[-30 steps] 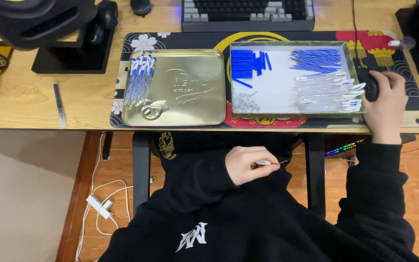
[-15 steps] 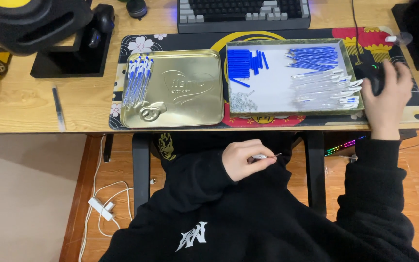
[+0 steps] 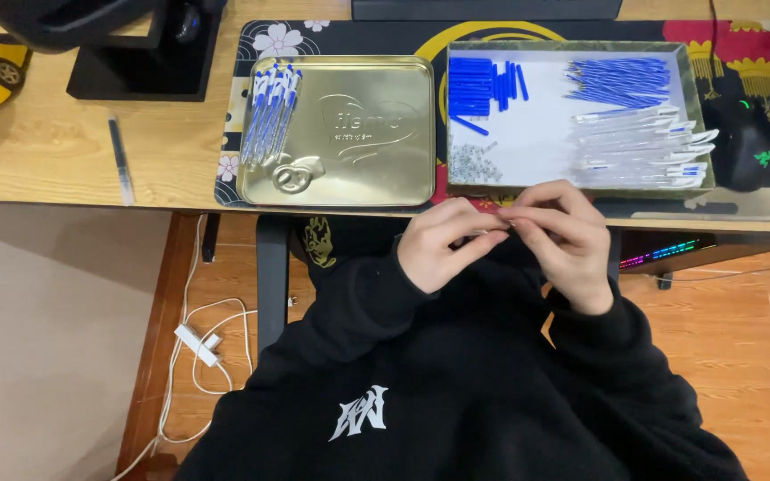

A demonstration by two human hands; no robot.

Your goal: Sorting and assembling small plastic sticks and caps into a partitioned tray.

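Both hands brought together over the lap, just below the near edge of the worktop (image 3: pixel 64 151). Left hand (image 3: pixel 443 245) and right hand (image 3: pixel 559 240) touching at the fingertips, pinched around a thin small pen part (image 3: pixel 503 214) mostly hidden between them; cannot tell exactly what piece. Black sleeves (image 3: pixel 349 303) running down from both wrists.

Just above the hands, on a patterned desk mat (image 3: pixel 358 36): an open box (image 3: pixel 701 125) lined white, holding short blue caps (image 3: pixel 479 85) at its left, thin blue refills (image 3: pixel 621 80) at upper right, clear pen barrels (image 3: pixel 643 147) below them, and a small heap of tiny springs (image 3: pixel 472 163) at the lower left corner. Beside it to the left, a gold tin lid (image 3: pixel 358 134) with finished blue-and-white pens (image 3: pixel 271 107) lying along its left edge. Black mouse (image 3: pixel 746 142) right of the box. A single pen (image 3: pixel 120 158) lying apart on bare wood far left.
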